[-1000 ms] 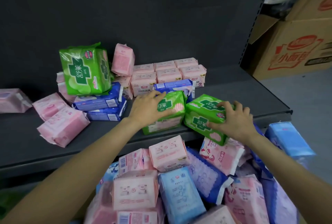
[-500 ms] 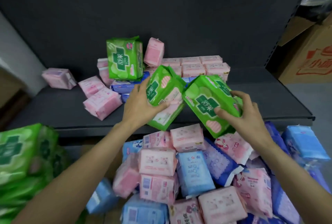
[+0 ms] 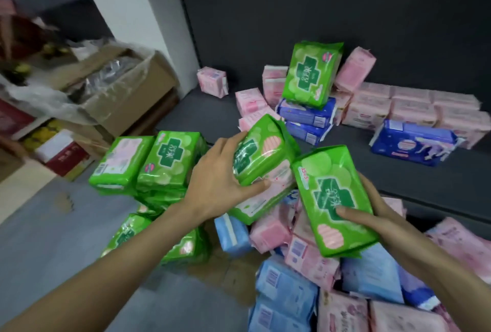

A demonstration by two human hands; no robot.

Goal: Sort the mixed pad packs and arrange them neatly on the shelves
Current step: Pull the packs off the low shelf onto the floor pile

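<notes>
Our left hand (image 3: 220, 182) gripping one green pack (image 3: 261, 156), right hand (image 3: 372, 209) gripping another green pack (image 3: 332, 198), dark shelf (image 3: 398, 172) behind (pink, blue packs), grey floor (image 3: 53, 225), cardboard boxes (image 3: 127, 92) left.

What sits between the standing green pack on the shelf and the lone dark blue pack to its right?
In the head view, pink packs fill the gap between the standing green pack and the lone blue pack.

Green packs in my hands, sorted stacks around.

I hold one green pack (image 3: 261, 156) at centre frame and another (image 3: 333, 201) just right of it, both tilted. A green stack (image 3: 148, 161) sits at centre left. On the shelf (image 3: 414, 172), upper right, a green pack (image 3: 310, 76) stands on blue packs (image 3: 305, 116) beside pink rows (image 3: 414, 108). Mixed pink and blue packs (image 3: 305, 278) heap at the bottom.
</notes>
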